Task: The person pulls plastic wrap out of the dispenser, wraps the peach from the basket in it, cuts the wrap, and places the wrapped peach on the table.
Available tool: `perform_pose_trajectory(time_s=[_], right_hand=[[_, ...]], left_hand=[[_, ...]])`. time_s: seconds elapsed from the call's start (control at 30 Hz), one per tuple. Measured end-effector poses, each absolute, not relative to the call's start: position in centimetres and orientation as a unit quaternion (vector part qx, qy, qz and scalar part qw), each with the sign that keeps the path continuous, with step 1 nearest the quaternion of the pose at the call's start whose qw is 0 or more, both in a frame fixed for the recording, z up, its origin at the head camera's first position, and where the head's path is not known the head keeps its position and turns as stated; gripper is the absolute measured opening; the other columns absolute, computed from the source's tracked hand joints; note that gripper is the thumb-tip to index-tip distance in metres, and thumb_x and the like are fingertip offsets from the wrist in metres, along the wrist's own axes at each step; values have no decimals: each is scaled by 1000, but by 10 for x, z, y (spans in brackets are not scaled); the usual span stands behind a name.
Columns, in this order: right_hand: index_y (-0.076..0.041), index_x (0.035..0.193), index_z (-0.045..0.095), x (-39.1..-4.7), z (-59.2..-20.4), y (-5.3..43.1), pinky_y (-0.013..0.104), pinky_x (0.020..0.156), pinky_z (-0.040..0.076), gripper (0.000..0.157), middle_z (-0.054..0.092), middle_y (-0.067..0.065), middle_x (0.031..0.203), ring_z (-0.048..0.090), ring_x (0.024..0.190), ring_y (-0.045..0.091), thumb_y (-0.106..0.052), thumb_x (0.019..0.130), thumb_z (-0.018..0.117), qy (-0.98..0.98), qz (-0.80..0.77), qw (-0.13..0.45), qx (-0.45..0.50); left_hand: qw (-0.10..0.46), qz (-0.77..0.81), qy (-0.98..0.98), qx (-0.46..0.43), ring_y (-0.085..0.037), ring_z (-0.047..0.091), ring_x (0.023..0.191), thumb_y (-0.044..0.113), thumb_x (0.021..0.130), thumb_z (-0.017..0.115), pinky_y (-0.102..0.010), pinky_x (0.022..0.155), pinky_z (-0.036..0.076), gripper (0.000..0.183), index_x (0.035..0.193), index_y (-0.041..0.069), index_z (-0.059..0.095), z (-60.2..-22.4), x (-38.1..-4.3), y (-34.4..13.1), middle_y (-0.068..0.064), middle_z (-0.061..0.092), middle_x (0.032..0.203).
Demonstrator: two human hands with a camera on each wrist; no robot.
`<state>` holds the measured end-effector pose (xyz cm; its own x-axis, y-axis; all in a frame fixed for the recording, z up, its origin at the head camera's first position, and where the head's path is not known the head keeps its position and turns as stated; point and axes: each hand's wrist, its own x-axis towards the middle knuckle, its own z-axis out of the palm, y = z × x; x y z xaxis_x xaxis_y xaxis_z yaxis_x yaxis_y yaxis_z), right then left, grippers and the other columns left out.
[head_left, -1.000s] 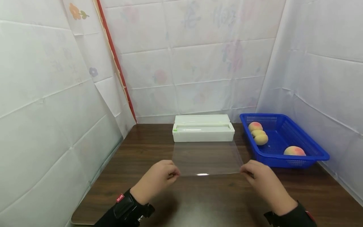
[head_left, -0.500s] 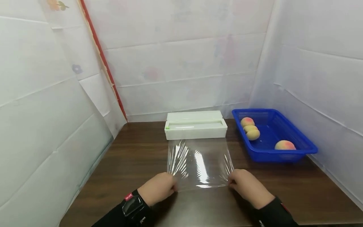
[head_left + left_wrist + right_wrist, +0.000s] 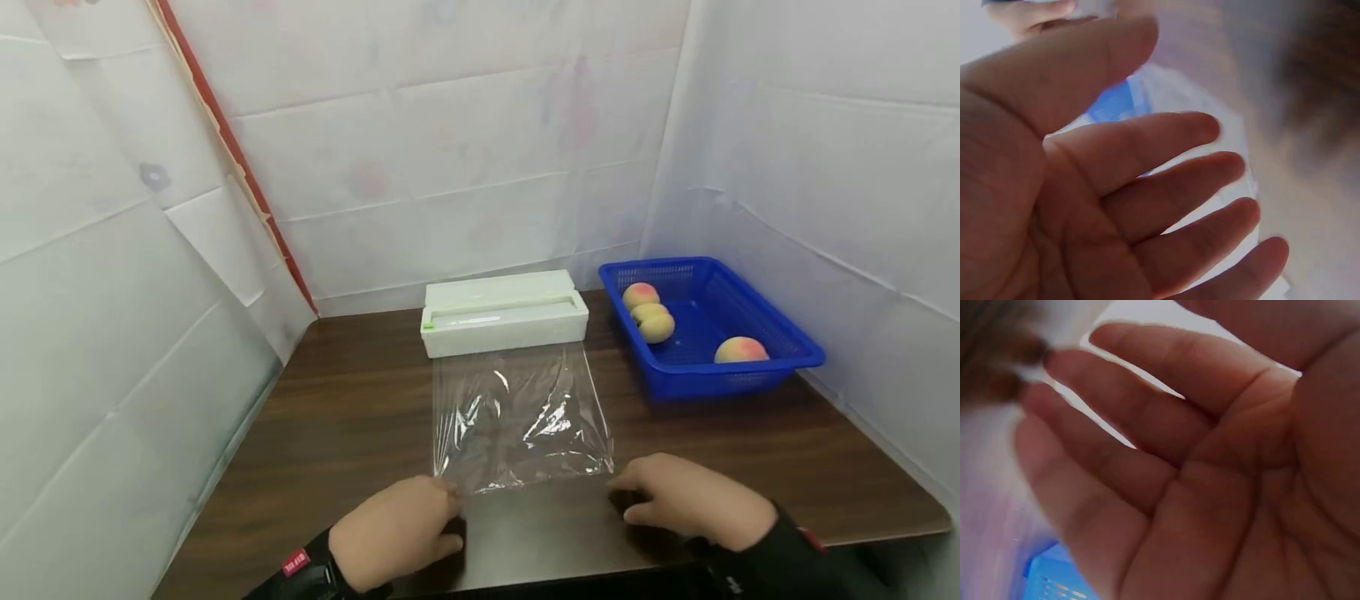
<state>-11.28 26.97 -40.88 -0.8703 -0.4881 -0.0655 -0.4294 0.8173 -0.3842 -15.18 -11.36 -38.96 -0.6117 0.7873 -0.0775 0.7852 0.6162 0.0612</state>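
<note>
A sheet of clear cling film (image 3: 510, 417) lies wrinkled on the table, drawn out from the front of a white dispenser box (image 3: 504, 333). My left hand (image 3: 401, 529) is at the film's near left corner, fingertips right at its edge. Just outside the near right corner is my right hand (image 3: 693, 500), thumb apart from the fingers. In the left wrist view the left hand (image 3: 1129, 181) shows a bare palm with its fingers spread and relaxed. The right hand (image 3: 1166, 450) likewise shows an empty palm in the right wrist view.
A blue plastic basket (image 3: 697, 321) stands at the back right, with a peach (image 3: 741, 350) at its front and several fruits along its left side. The dark wooden table (image 3: 337, 425) ends at a near edge below the hands. White sheeting hangs behind and on both sides.
Both hands drew the film toward the near edge and lowered it onto the table, then let go of its corners. The head view has shifted, so box and basket appear higher and farther left.
</note>
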Motion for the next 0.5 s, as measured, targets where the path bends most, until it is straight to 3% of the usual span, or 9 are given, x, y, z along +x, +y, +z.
perform_pose_trajectory(time_s=[0.1, 0.2, 0.27, 0.33, 0.43, 0.5], right_hand=[[-14, 116, 81, -113, -390, 282, 33, 82, 59, 24, 77, -5, 108, 71, 98, 10, -26, 96, 79, 949, -200, 74, -232], [-17, 113, 81, -117, -378, 283, 33, 80, 58, 18, 75, -11, 105, 68, 94, 6, -27, 99, 76, 955, -214, 63, -195], [-18, 113, 80, -122, -377, 278, 33, 80, 57, 17, 74, -11, 104, 66, 93, 5, -26, 99, 76, 959, -213, 47, -181], [-17, 110, 80, -127, -382, 273, 34, 78, 56, 15, 72, -10, 101, 64, 90, 5, -24, 96, 79, 965, -184, 34, -186], [-16, 108, 79, -134, -396, 264, 35, 77, 55, 19, 68, -7, 99, 62, 88, 7, -20, 90, 85, 968, -136, 39, -208], [-15, 110, 78, -138, -407, 260, 35, 76, 54, 25, 64, -5, 99, 61, 87, 8, -19, 87, 88, 968, -104, 56, -220]], left_hand=[[39, 21, 890, 453, -8, 73, 100, 30, 94, 82, -29, 84, 60, 19, 81, 24, 70, -377, -146, -111, 13, 71, 86], [70, 13, 888, 454, -15, 69, 126, 36, 94, 80, -33, 97, 59, 12, 98, 25, 77, -375, -138, -113, 12, 78, 98], [108, 14, 886, 451, -9, 70, 115, 40, 95, 79, -30, 91, 58, 22, 111, 26, 78, -380, -133, -114, 14, 75, 100], [129, 16, 887, 443, -3, 68, 97, 43, 93, 79, -26, 82, 57, 26, 114, 28, 79, -384, -131, -113, 16, 73, 99], [133, 44, 894, 425, 2, 59, 77, 42, 95, 77, -24, 72, 54, 14, 103, 30, 78, -381, -139, -110, 19, 69, 89], [115, 73, 904, 404, 1, 60, 73, 39, 98, 75, -24, 70, 54, 9, 97, 30, 77, -372, -151, -110, 20, 69, 85]])
